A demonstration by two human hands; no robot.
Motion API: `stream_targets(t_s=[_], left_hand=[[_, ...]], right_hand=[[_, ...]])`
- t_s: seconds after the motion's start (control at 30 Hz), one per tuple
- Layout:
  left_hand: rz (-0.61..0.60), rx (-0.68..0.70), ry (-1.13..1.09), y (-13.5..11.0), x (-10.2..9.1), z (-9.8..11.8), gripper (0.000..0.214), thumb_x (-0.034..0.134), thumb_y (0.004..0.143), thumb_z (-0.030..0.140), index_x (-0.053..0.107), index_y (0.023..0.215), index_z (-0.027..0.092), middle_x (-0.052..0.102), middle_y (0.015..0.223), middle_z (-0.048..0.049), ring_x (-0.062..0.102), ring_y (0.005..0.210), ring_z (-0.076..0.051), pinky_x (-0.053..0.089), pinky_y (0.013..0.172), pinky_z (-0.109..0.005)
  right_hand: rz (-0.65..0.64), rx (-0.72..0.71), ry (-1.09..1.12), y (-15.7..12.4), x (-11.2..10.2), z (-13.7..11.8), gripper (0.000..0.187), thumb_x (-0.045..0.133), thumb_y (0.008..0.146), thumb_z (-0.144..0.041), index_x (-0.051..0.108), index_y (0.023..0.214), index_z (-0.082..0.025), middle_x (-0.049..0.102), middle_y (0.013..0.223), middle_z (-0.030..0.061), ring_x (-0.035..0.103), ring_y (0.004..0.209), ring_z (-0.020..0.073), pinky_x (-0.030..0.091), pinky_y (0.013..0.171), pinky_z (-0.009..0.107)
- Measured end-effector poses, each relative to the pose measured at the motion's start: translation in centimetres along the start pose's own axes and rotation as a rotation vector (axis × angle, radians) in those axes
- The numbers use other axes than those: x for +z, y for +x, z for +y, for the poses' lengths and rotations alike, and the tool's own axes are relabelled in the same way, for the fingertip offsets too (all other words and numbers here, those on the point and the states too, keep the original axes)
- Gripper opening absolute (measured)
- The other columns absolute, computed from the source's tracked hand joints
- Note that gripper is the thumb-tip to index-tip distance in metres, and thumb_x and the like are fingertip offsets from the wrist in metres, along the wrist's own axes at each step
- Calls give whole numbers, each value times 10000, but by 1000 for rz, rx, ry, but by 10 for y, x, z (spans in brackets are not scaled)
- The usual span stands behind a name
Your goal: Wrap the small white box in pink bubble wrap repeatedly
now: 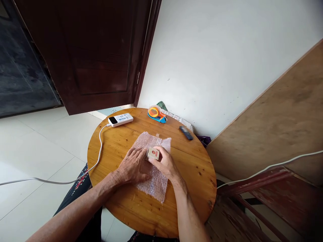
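A sheet of bubble wrap (153, 183) lies on the round wooden table (194, 171). Over its middle, my right hand (165, 163) grips a small beige box (153, 153) with red print on top, thumb on the near side and fingers on the far side. My left hand (133, 164) rests flat on the wrap's left part, fingers stretched out, their tips close to the box's left side. Whether those fingertips touch the box I cannot tell.
At the back stands an orange and blue tape dispenser (157, 114). A white power bank (121, 119) with a cable (101, 144) lies back left. A dark, partly blurred object (186, 133) lies back right. Beyond the table are a white wall (214, 60) and a dark door (96, 50).
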State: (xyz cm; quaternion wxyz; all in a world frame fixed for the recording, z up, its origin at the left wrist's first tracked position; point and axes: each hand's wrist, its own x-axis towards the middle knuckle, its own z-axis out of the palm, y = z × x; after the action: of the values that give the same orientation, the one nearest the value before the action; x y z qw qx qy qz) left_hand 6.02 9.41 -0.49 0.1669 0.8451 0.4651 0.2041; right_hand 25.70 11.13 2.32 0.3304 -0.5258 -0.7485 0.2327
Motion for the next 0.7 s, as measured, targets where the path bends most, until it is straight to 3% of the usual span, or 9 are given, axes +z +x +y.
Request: stream_targets(t_s=[0.13,0.37,0.7], left_hand=[[34,8,-16,0,5,-3,1072,763,641,553,294,1504,123,451,1502,-210,366,1423,-360,161,1216,-539],[72,34,-21,-1,9,-7,1051,780,629,546,342,1484,118,481,1472,-211,399,1389,-385,181,1211,-543],[61,49,-18,-1,9,-10,1067,773,629,588,349,1480,103,481,1468,-222,396,1388,-390,174,1209,-555]], right_hand=[[-102,-22,-33,-3,-1,1,523,710,704,-181,561,1205,-207,652,1181,63,602,1079,225,454,956,367],[-144,8,-109,-2,-4,3,331,709,709,-172,580,1009,-223,646,920,3,584,860,192,440,780,316],[-164,-30,-138,-2,-3,5,334,688,701,-170,558,1003,-231,631,935,0,568,883,193,422,783,304]])
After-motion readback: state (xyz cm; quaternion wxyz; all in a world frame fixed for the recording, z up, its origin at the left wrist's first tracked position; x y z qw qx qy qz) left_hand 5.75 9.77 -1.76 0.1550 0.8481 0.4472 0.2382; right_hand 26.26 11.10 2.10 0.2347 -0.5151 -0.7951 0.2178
